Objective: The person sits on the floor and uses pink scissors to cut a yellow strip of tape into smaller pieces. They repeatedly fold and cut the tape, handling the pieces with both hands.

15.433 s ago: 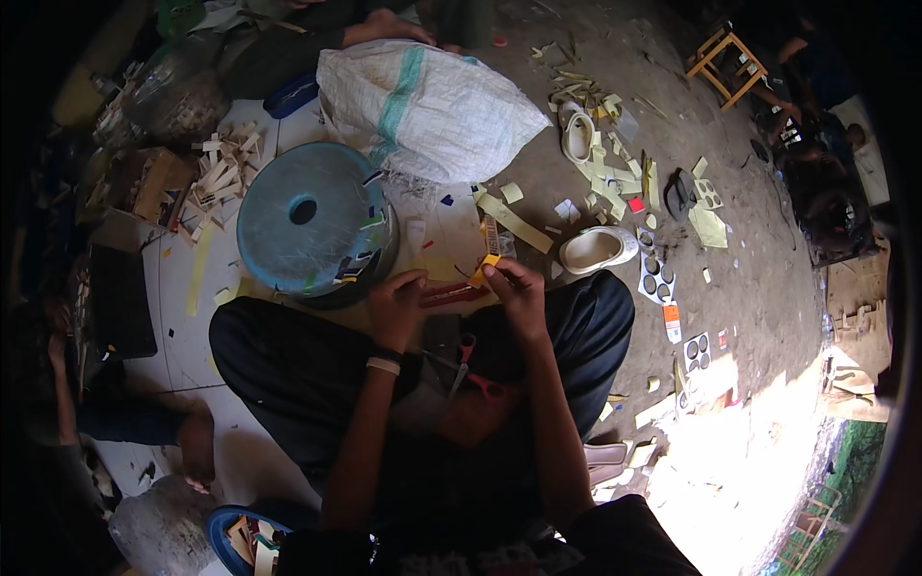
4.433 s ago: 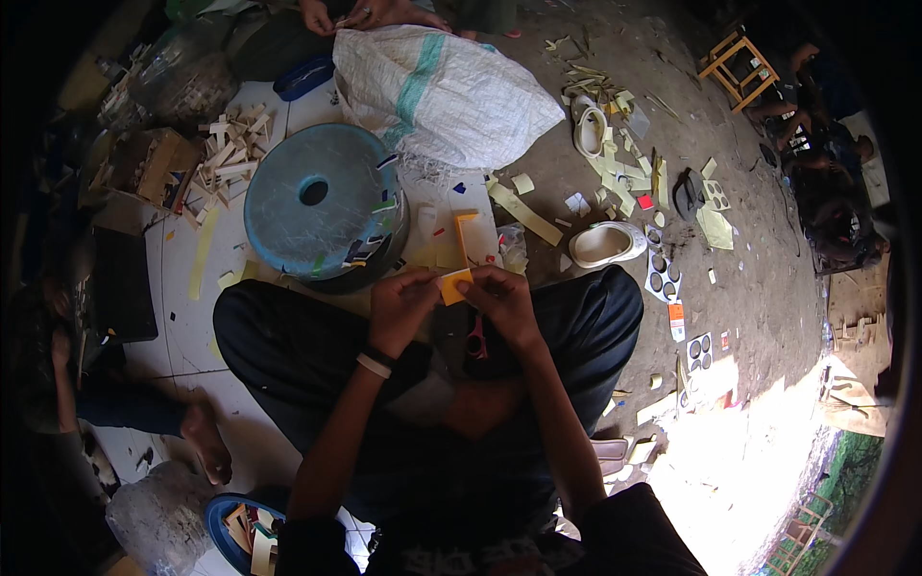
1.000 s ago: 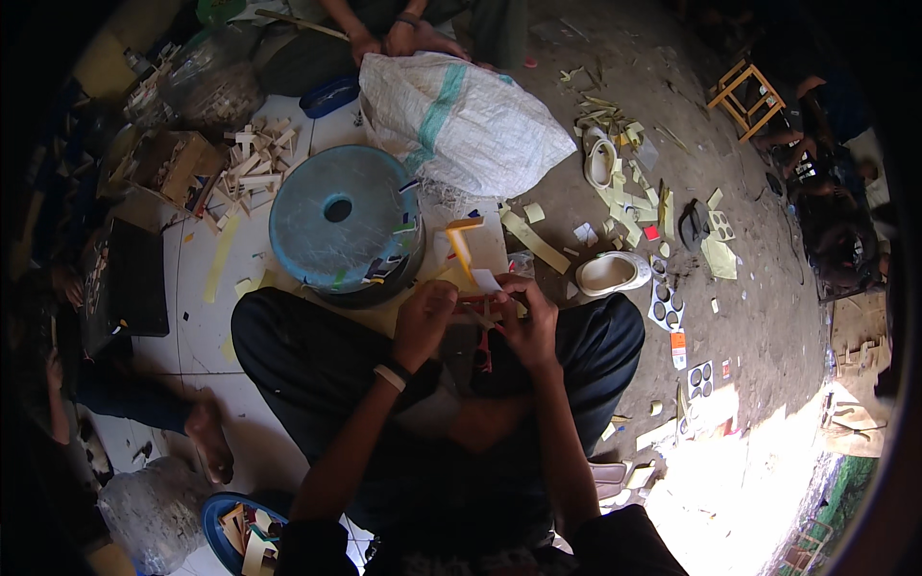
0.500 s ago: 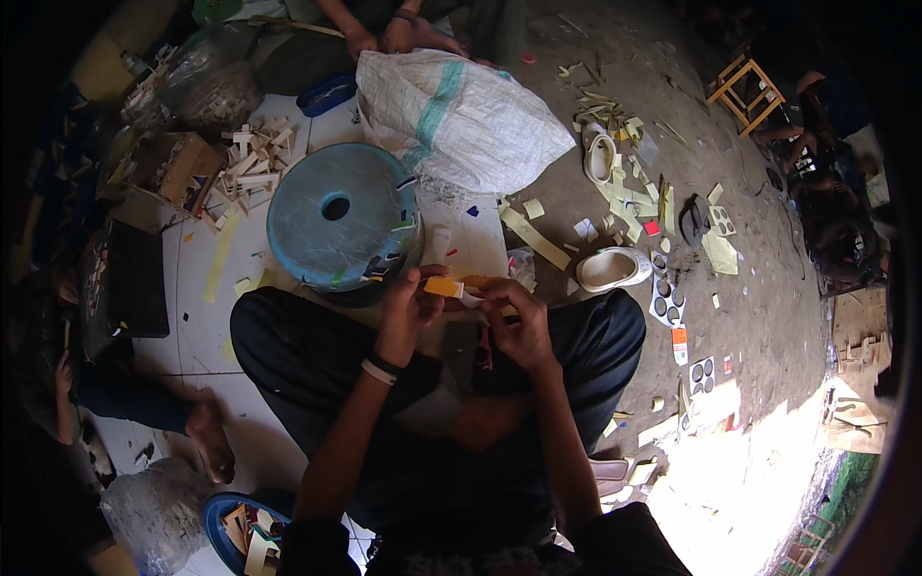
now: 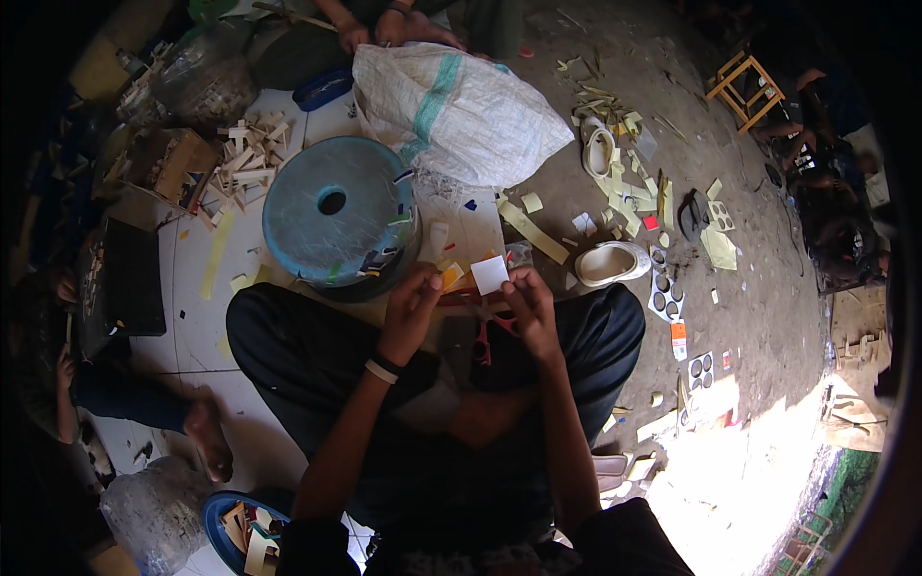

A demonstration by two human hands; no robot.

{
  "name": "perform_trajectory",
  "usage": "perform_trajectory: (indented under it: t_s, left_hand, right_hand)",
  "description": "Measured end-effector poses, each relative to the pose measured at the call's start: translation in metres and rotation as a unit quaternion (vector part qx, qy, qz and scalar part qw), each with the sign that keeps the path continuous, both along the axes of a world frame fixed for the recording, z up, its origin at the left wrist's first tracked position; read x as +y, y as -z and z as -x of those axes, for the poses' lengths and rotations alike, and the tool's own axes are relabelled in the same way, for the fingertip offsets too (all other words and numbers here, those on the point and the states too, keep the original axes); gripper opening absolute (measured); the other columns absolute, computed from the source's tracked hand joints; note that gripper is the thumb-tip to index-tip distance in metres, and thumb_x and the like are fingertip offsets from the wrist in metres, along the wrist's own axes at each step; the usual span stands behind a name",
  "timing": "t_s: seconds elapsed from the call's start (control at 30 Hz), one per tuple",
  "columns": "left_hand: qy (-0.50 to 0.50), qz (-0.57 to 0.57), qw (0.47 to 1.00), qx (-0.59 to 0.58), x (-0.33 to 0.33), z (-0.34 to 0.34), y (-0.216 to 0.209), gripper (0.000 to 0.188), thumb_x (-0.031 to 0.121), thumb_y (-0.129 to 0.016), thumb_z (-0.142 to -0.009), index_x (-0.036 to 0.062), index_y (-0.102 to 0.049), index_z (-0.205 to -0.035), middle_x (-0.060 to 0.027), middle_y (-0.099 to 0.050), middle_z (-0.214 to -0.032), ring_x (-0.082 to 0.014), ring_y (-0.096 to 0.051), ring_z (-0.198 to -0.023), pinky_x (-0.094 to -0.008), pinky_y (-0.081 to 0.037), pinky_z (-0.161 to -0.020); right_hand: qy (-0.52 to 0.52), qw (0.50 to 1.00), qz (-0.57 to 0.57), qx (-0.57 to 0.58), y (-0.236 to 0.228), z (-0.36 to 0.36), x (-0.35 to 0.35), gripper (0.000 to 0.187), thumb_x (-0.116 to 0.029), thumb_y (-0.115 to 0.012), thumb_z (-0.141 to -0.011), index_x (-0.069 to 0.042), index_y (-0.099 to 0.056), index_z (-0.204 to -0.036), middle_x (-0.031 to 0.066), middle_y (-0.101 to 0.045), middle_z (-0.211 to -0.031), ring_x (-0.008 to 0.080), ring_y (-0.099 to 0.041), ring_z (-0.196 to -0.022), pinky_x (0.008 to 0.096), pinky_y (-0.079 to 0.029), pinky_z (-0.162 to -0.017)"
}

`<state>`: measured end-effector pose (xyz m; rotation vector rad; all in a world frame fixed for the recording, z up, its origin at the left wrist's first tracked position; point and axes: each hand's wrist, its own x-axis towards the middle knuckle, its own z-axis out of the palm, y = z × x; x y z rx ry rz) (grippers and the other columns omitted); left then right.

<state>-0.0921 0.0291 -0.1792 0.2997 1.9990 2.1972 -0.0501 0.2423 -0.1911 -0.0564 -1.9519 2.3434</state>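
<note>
In front of my lap, my left hand (image 5: 411, 305) pinches a small orange-yellow piece (image 5: 450, 275) between thumb and fingers. A white square of paper or sticker backing (image 5: 490, 275) stands out flat and bright at the fingertips of my right hand (image 5: 534, 309), which is closed on its edge. The two pieces are a little apart. Below them, a pair of scissors (image 5: 482, 346) with red handles lies over my lap, partly against the dark trousers. Part of a red item behind the fingers is too small to make out.
A round blue upturned tub (image 5: 317, 206) stands ahead left. Beyond it lies a white woven sack (image 5: 471, 120), with another person's hands (image 5: 389, 27) behind. Wooden pieces (image 5: 252, 158) are heaped left. Cream shoes (image 5: 612, 263) and paper scraps litter the ground right. A blue basin (image 5: 223, 523) sits lower left.
My hands have moved slightly apart. The white square now shows face-on at my right fingertips, and the orange-yellow piece is turned and partly covered by my left fingers.
</note>
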Motion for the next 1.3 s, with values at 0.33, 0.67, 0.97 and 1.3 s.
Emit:
perform_trajectory:
  t_s: [0.33, 0.67, 0.97, 1.3]
  left_hand:
    - [0.037, -0.119, 0.988, -0.091, -0.001, 0.0, 0.007, 0.029, 0.031, -0.052, -0.105, 0.0066, -0.054, -0.089, 0.001, -0.051, -0.08, -0.0082, -0.047, -0.074, -0.0258, -0.039, -0.071]
    - [0.12, -0.193, 0.94, -0.254, -0.007, -0.003, 0.019, 0.021, 0.023, -0.055, -0.099, 0.0038, -0.06, -0.094, -0.0008, -0.058, -0.087, -0.0084, -0.048, -0.072, -0.0262, -0.038, -0.064]
    - [0.145, -0.183, 0.935, -0.269, -0.01, 0.0, 0.018, 0.022, 0.025, -0.058, -0.1, 0.0034, -0.063, -0.099, -0.0045, -0.062, -0.091, -0.0128, -0.056, -0.078, -0.0287, -0.042, -0.066]
    - [0.15, -0.156, 0.926, -0.308, -0.012, -0.004, 0.014, 0.022, 0.022, -0.063, -0.098, 0.0081, -0.058, -0.115, -0.0044, -0.058, -0.112, -0.0146, -0.056, -0.099, -0.0327, -0.047, -0.076]
  right_hand:
    - [0.129, 0.991, -0.021, 0.007, 0.01, 0.004, 0.005, 0.009, -0.004, -0.074, -0.092, -0.001, -0.072, -0.101, 0.0051, -0.073, -0.089, 0.0099, -0.067, -0.079, 0.0264, -0.055, -0.072]
    - [0.021, 0.993, 0.03, 0.114, 0.003, 0.001, -0.009, 0.014, 0.013, -0.066, -0.089, 0.002, -0.069, -0.096, 0.0094, -0.066, -0.1, 0.0122, -0.065, -0.077, 0.0245, -0.055, -0.068]
    - [0.0, 0.991, -0.005, 0.135, 0.001, 0.0, -0.009, 0.018, 0.017, -0.066, -0.085, 0.001, -0.071, -0.092, 0.0091, -0.065, -0.1, 0.0154, -0.064, -0.093, 0.0288, -0.053, -0.086]
    - [-0.011, 0.993, 0.018, 0.118, -0.002, -0.001, -0.013, 0.018, 0.015, -0.067, -0.087, 0.0, -0.075, -0.092, 0.0081, -0.065, -0.103, 0.0147, -0.063, -0.095, 0.0271, -0.052, -0.082]
